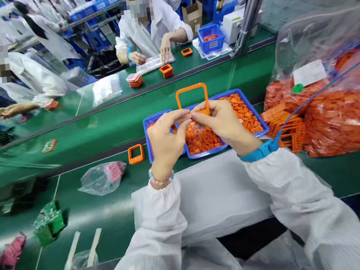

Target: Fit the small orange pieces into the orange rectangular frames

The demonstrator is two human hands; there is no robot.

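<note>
An orange rectangular frame (191, 88) stands upright above the blue trays, its lower edge in the fingers of my right hand (222, 121). My left hand (169, 138) meets the right at the fingertips, its thumb and fingers pinched together; whatever lies between them is too small to make out. Below and behind the hands is a blue tray (206, 152) heaped with small orange pieces. To its right a second blue tray (260, 118) holds more orange pieces, and a third blue tray (149, 143) is partly hidden behind my left hand.
A white padded sheet (219, 191) lies before me. One orange frame (135, 154) and a plastic bag (103, 178) are on the left. Stacked orange frames (293, 132) and large bags of orange parts (344, 110) stand right. Across the green belt (112, 121) sits a co-worker (153, 24).
</note>
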